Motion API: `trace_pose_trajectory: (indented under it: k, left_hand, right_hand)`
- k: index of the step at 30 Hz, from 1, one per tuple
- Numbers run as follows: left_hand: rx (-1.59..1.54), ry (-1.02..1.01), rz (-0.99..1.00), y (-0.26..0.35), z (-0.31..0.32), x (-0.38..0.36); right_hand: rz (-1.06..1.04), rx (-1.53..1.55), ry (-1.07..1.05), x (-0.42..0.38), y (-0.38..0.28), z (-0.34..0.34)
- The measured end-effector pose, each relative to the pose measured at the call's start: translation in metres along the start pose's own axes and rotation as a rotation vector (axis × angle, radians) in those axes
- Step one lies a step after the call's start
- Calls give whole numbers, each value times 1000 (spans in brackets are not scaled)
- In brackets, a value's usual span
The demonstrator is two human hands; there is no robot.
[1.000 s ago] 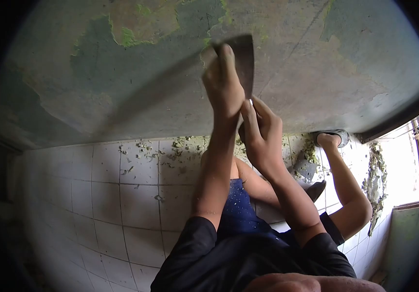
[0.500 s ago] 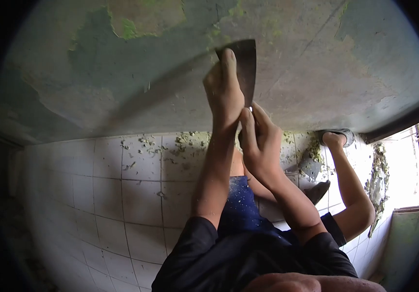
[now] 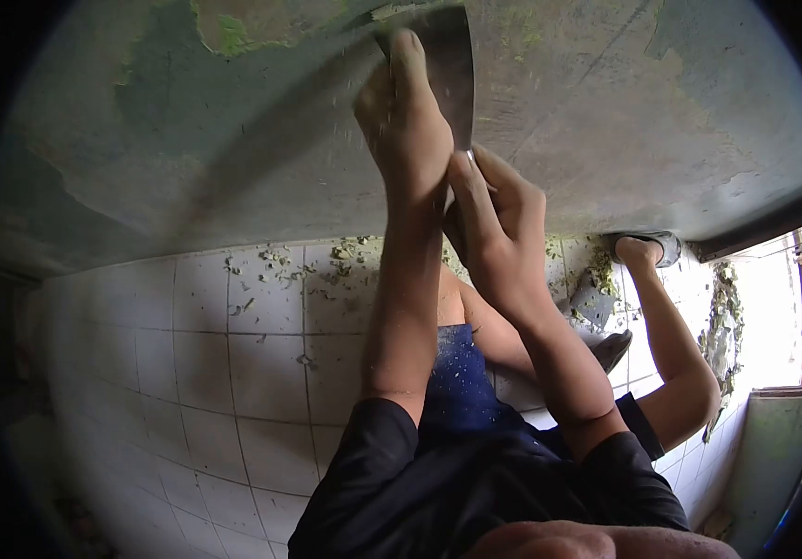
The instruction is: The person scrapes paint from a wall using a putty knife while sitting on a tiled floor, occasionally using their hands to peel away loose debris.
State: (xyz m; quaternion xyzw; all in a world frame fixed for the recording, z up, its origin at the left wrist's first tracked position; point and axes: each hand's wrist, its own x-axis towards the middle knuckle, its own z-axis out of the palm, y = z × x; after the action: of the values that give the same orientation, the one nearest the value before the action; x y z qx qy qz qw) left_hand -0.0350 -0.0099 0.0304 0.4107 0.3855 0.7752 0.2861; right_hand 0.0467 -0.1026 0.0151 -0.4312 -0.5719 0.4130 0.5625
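Observation:
A wide-bladed paint scraper (image 3: pixel 449 70) lies against the wall (image 3: pixel 261 158), its broad edge toward the top of the view. A pale strip of loosened paint shows along that edge. My left hand (image 3: pixel 410 121) presses on the blade, thumb stretched along it, the other fingers wrapped behind and mostly hidden. Lower down, my right hand (image 3: pixel 503 219) is closed round the handle end, thumb and fingers pinching near where the blade begins. The handle itself is mostly covered by this hand. Patches of flaking green-grey paint surround the blade.
White floor tiles (image 3: pixel 271 368) meet the wall's foot, with paint flakes (image 3: pixel 345 261) scattered along it. More debris (image 3: pixel 722 326) lies in a strip near the bright doorway at right. A grey flat piece (image 3: pixel 593 304) rests by my sandalled foot (image 3: pixel 641 250).
Both hands have pushed the scraper up the wall and slightly left. Its edge now meets a strip of lifting paint near the top of the view.

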Motion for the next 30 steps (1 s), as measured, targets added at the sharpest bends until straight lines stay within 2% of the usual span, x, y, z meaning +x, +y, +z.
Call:
trace_pose_trajectory:
  k: [2,3,5,6,7,11,13,14,15,19,23,27,29,30]
  left_hand:
    - [20,77,138,-22,10,-7]
    - [14,79,157,-13,11,3]
    - [-2,36,63,7,7,13]
    - [-89,10,-109,12,2,11]
    - [-85,15,-119,8,1,7]
    - [8,48,55,-13,12,-8]
    - [-7,84,170,4,17,12]
    - [19,26,105,14,11,15]
    - [-71,-11,-33,15,9,13]
    - [10,96,183,6,24,-5]
    - [-103,-26,45,16,17,12]
    - [-49,101,134,6,30,-6]
    - [-49,80,145,4,26,6]
    - [-27,27,93,19,20,14]
  right_hand:
    - [100,35,2,-6,-5,-4]
    - [81,39,-3,4,-8,-1]
    - [16,-13,-6,14,-12,4]
    - [7,95,-20,8,-15,11]
    - [19,93,-22,5,-10,7]
    - [45,36,-43,12,-14,-6]
    - [110,64,-70,16,-21,-9]
    - [102,200,-51,14,-23,-1]
    - [121,197,-50,10,-21,-4]
    - [94,146,-71,15,-26,-12]
    - [127,123,-56,10,-19,-19]
    - [88,178,-57,8,-23,-19]
    - [129,142,-77,19,-27,-21]
    - [50,187,-46,21,-30,-11]
